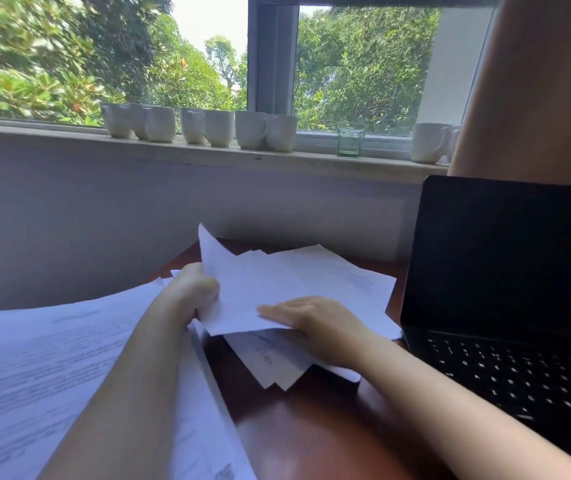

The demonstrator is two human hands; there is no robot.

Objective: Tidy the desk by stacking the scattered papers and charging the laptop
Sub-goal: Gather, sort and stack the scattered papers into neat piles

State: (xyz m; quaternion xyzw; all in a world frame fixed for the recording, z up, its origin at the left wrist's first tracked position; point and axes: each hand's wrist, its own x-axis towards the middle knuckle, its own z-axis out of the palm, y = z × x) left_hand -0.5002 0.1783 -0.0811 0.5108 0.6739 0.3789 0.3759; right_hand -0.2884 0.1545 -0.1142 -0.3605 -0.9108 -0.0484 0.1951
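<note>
Indoors, wooden desk [311,431], windowsill mugs [220,128], left hand [192,289] gripping papers [277,285], right hand [315,323] flat.

Left hand [196,289]: bare, no glove, no ring or other jewellery visible on the side that shows.
Right hand [315,323]: bare, no glove, no ring seen on the back or fingers.
Left forearm [128,386]: bare along its visible length; no sleeve, no watch, no band at the wrist.
Right forearm [450,407]: bare along its visible length; no sleeve, no watch, no band.
Markings: none discernible; edges slightly blurred.
</note>
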